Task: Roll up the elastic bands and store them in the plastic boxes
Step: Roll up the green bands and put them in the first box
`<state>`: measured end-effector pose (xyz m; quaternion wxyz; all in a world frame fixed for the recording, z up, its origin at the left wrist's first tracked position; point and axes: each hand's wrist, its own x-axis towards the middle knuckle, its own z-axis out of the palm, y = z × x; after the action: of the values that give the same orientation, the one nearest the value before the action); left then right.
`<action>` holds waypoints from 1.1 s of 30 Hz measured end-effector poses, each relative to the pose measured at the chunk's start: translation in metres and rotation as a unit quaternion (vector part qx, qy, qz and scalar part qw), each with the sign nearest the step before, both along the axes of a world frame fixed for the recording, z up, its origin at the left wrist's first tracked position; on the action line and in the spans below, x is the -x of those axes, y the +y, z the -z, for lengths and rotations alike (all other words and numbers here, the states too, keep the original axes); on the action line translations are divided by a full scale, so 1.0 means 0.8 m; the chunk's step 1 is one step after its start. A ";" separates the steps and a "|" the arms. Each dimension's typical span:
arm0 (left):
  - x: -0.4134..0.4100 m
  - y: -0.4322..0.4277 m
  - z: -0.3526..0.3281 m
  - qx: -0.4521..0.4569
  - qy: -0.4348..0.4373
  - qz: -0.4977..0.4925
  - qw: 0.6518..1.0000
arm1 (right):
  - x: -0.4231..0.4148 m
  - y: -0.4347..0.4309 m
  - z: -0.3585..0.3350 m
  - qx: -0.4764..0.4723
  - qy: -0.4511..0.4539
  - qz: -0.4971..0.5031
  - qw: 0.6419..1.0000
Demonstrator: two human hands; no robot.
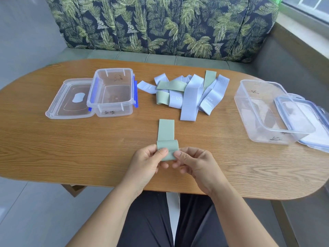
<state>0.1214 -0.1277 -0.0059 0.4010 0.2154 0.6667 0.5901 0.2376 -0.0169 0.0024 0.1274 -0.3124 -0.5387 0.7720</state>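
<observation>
Far left on the wooden table [53, 148] we see a clear lid [69, 101] lying flat. The left plastic box [111, 91] sits just right of it, open top, blue clips on its right side, its left edge overlapping the lid. Black scribbles on the box walls, which we can't read.

Near centre: left hand [147, 164] has fingers curled, thumb on top, pinching the left side of the green band [166, 130]. The band's near end is folded over into a loose roll, held just above the table edge. The rest of it lies flat on the wood, running straight away from us.

Beyond it, centre-far, is the pile of bands [188, 93]: mostly pale blue, a few green, criss-crossed and overlapping. Some carry "20 LB" print. The pile is apart from the green band and sits between the two boxes.

Right hand [194, 163] mirrors the left: fingers curled, thumb on the roll's right side, pinching it. The two thumbs are close together on the roll.

On the right stands the right plastic box [263, 111], clear and open-topped. Its blue-rimmed lid [316, 132] is at the far right, with the box overlapping its left part.

Behind the table is a leaf-print sofa back [160, 24].
</observation>
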 end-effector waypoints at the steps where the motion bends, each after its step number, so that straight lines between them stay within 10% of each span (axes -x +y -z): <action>1: 0.000 -0.001 0.000 -0.001 0.005 0.002 1.000 | 0.000 0.000 0.000 0.000 -0.002 -0.002 1.000; 33: 0.003 -0.002 -0.001 0.030 -0.045 -0.026 0.998 | 0.000 0.001 0.004 -0.009 -0.011 -0.009 1.000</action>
<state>0.1189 -0.1291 -0.0054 0.4213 0.1589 0.6710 0.5891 0.2372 -0.0165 -0.0007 0.1175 -0.3154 -0.5501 0.7643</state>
